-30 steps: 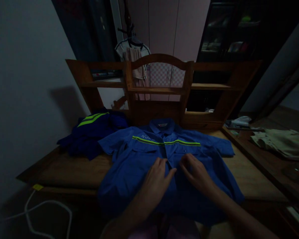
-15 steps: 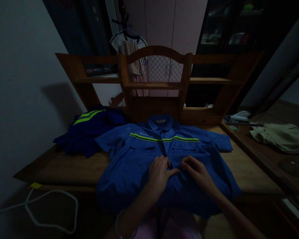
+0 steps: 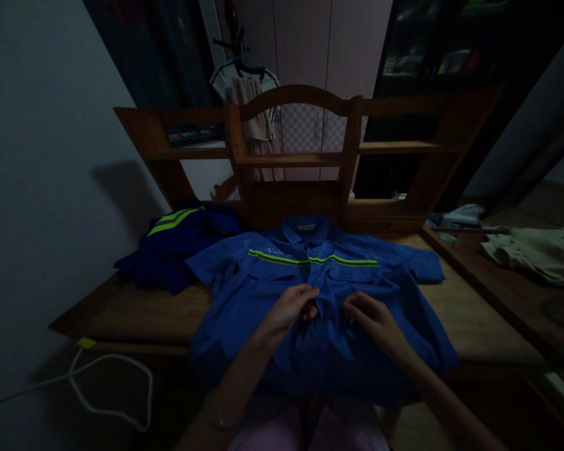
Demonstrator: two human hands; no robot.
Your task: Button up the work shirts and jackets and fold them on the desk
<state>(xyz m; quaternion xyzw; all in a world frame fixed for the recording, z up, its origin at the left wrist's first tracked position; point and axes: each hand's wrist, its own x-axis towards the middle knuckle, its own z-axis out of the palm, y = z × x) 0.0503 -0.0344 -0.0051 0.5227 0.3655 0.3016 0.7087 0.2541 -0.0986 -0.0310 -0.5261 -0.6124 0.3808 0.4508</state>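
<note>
A blue short-sleeved work shirt [image 3: 244, 300] with a yellow-green reflective stripe across the chest lies front up on a wooden table [image 3: 136, 313], collar away from me. My left hand [image 3: 289, 307] pinches the left edge of the shirt's front opening at mid-chest and lifts it a little. My right hand [image 3: 371, 316] pinches the right front edge beside it, fingers curled on the cloth.
A darker blue garment [image 3: 178, 244] with the same stripes is heaped at the table's back left. A wooden shelf unit [image 3: 301, 156] stands behind the shirt. Pale folded cloth [image 3: 540, 254] lies on a surface to the right. A white cable [image 3: 108, 388] loops on the floor at left.
Both hands went from lying flat on the shirt's front to pinching the two edges of its opening; the left edge is now raised slightly.
</note>
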